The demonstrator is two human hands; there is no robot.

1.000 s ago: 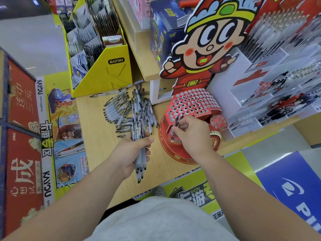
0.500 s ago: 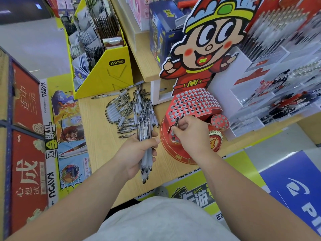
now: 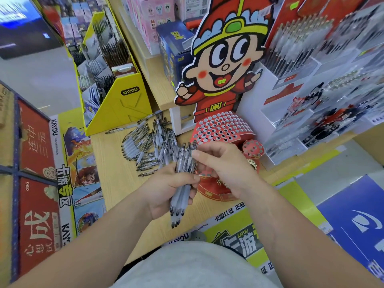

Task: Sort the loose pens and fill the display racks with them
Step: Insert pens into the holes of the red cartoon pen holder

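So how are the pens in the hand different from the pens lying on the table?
The held pens sit gripped in the left hand; the table pens lie loose on the wooden table. The held pens line up side by side, tips toward the person; the table pens point many ways. Both look like clear pens with dark ends.

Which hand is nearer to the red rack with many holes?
Right. The right hand is just in front of the red rack; the left hand, gripping a bundle of pens, is farther to its left.
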